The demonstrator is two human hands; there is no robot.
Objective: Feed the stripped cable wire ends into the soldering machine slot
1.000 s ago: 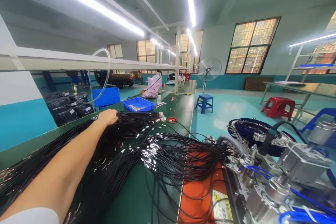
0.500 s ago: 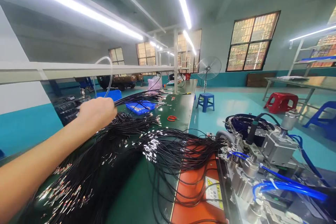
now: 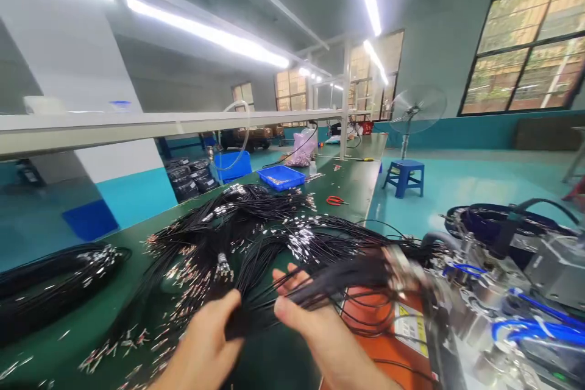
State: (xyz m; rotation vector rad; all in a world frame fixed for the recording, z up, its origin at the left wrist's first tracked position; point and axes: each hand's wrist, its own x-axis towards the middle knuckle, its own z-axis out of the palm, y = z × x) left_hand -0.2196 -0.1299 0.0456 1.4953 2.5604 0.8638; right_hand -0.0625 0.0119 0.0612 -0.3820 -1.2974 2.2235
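Observation:
A bundle of black cables (image 3: 347, 277) is held across the front of the bench, its metal-tipped end blurred at the right. My left hand (image 3: 212, 323) is closed round the bundle's left part. Under its middle, my right hand (image 3: 306, 311) cups the cables, fingers curled up and thumb over them. Behind my hands, piles of black cables with silvery connectors (image 3: 301, 237) lie on the green bench top (image 3: 361, 183). A separate coil of black cables (image 3: 59, 280) rests at the far left.
To the right stands a machine (image 3: 484, 317) with blue tubes and an orange base (image 3: 370, 311). Red-handled pliers (image 3: 336, 200), a blue tray (image 3: 281, 177) and a pink bag (image 3: 304, 146) are farther back. A white shelf (image 3: 183, 123) runs above the bench's left side.
The view has turned left. My left hand has come down from the raised cables to the bench front, and my right hand has entered view; both now hold a bundle.

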